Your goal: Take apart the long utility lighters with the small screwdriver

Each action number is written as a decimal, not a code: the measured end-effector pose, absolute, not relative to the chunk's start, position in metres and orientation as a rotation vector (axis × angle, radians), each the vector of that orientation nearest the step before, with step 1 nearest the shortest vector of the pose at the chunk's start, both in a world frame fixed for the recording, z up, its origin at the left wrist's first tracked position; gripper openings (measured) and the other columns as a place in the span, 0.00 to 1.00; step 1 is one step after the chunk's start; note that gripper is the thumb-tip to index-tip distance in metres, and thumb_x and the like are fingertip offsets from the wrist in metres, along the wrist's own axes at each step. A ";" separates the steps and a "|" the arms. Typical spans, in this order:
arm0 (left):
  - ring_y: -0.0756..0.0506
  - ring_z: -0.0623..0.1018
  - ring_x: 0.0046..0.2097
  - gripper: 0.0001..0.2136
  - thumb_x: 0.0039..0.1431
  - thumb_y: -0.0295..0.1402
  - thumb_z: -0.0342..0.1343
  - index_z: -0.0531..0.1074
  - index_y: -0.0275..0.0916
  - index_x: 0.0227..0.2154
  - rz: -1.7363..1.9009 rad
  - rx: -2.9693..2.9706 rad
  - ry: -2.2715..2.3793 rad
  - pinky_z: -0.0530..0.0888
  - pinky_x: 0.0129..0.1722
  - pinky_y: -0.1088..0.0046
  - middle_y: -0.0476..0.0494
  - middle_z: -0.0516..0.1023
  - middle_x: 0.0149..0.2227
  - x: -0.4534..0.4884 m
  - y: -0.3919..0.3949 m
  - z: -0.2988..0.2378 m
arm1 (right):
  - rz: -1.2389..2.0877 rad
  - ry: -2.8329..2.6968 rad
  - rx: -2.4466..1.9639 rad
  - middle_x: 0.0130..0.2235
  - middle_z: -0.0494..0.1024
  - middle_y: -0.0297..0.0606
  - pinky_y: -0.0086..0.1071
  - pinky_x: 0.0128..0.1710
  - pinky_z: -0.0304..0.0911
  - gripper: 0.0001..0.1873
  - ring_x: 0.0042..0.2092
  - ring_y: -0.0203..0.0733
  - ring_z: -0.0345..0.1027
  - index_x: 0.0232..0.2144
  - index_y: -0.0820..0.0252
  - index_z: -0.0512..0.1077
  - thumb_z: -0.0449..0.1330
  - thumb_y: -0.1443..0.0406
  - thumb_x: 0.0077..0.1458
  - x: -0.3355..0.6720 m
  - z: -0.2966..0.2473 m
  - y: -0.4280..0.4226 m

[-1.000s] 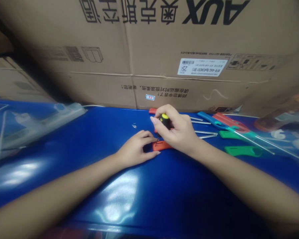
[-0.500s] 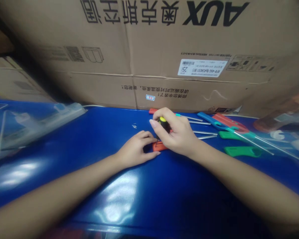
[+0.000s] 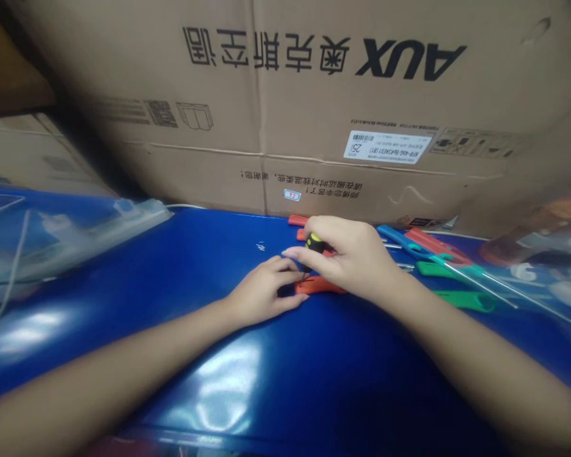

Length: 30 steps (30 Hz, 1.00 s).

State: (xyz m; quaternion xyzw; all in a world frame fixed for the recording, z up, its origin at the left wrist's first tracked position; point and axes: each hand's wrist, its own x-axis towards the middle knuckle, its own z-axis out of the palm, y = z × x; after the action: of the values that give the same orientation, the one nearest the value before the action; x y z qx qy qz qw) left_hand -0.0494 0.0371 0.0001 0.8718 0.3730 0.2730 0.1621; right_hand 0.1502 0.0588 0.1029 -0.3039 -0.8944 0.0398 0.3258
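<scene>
An orange-red plastic handle shell (image 3: 320, 285) lies flat on the blue table (image 3: 209, 273). At its left end are the fingertips of my left hand (image 3: 266, 289), closed on it with the thumb on the near side. My right hand (image 3: 349, 257) grips a short screwdriver (image 3: 315, 243) with a black and yellow handle. It is tilted, its shaft pointing down to the shell's left end; the tip is hidden by my fingers. Small metal bits, perhaps screws (image 3: 261, 247), lie on the table left of my hands.
Behind stands a large cardboard box (image 3: 309, 95). On the right lie long metal-rod pieces with blue (image 3: 400, 238), red (image 3: 433, 244) and green (image 3: 466, 301) plastic handles, beside a clear plastic bag (image 3: 547, 244). A power strip (image 3: 137, 219) with plugs sits at the left.
The camera view has shifted slightly. My right hand has turned on the screwdriver, and more of the orange-red shell shows beneath it. My left hand stays at the shell's left end.
</scene>
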 end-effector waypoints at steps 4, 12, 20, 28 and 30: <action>0.37 0.75 0.53 0.15 0.64 0.41 0.59 0.77 0.40 0.50 0.789 2.486 1.069 0.73 0.54 0.56 0.37 0.77 0.51 -0.049 0.037 0.000 | 0.198 -2.443 -0.830 0.33 0.75 0.34 0.30 0.32 0.53 0.08 0.30 0.36 0.64 0.38 0.58 0.66 0.52 0.60 0.66 0.150 0.110 0.053; 0.37 0.74 0.54 0.16 0.64 0.42 0.60 0.77 0.40 0.51 0.801 2.489 1.060 0.72 0.55 0.56 0.38 0.76 0.52 -0.049 0.038 -0.001 | 0.212 -2.471 -0.853 0.31 0.74 0.33 0.30 0.30 0.52 0.10 0.28 0.37 0.61 0.36 0.57 0.63 0.53 0.57 0.63 0.153 0.111 0.058; 0.39 0.76 0.50 0.15 0.63 0.43 0.60 0.77 0.41 0.48 0.791 2.480 1.076 0.74 0.51 0.59 0.39 0.77 0.49 -0.048 0.038 0.001 | 0.182 -2.506 -0.867 0.35 0.78 0.33 0.31 0.30 0.51 0.08 0.28 0.37 0.63 0.41 0.57 0.65 0.52 0.67 0.57 0.157 0.118 0.055; 0.38 0.75 0.52 0.17 0.65 0.42 0.58 0.76 0.41 0.52 0.775 2.491 1.069 0.73 0.54 0.55 0.38 0.76 0.51 -0.047 0.036 0.003 | 0.223 -2.529 -0.950 0.33 0.79 0.33 0.30 0.29 0.50 0.07 0.30 0.38 0.67 0.42 0.57 0.65 0.50 0.63 0.63 0.160 0.123 0.055; 0.39 0.75 0.50 0.14 0.65 0.41 0.58 0.77 0.40 0.49 0.794 2.484 1.058 0.74 0.52 0.56 0.38 0.76 0.49 -0.046 0.035 0.005 | 0.257 -2.558 -0.913 0.36 0.79 0.34 0.31 0.30 0.51 0.10 0.32 0.39 0.68 0.44 0.57 0.64 0.50 0.67 0.60 0.161 0.127 0.053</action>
State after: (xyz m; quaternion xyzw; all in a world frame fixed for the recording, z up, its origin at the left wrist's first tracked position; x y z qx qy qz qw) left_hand -0.0460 0.0351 0.0048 0.8709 0.3708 0.2782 0.1630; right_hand 0.1608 0.0529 0.1266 -0.3274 -0.9177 0.0924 0.2053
